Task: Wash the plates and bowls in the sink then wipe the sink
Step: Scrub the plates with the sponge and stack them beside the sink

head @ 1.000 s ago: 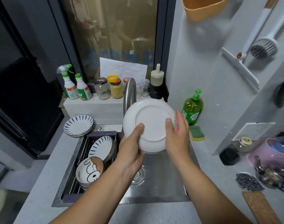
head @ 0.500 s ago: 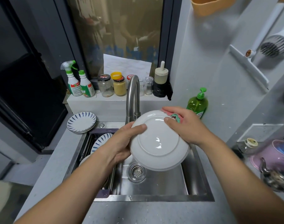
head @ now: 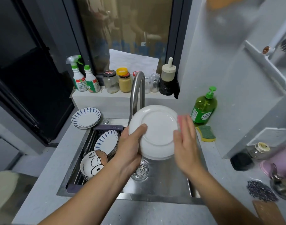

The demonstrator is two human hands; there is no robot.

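Note:
My left hand (head: 131,146) grips the left rim of a white plate (head: 157,129), held tilted above the steel sink (head: 168,181) with its underside towards me. My right hand (head: 186,143) presses a pink sponge (head: 181,119) against the plate's right rim; most of the sponge is hidden behind the plate. A drying rack (head: 92,137) in the sink's left half holds blue-striped plates (head: 106,142) and cartoon-printed bowls (head: 93,164). More striped plates (head: 86,117) are stacked on the counter behind the rack.
The faucet (head: 137,95) arches just behind the plate. A green soap bottle (head: 204,108) and a yellow-green sponge (head: 205,133) sit right of the sink. Spray bottles and jars line the ledge behind. A steel scourer (head: 261,192), a pink pot and jars lie at right.
The plate has tipped more upright and risen a little. My right hand slid with the sponge from the plate's top edge down to its right rim.

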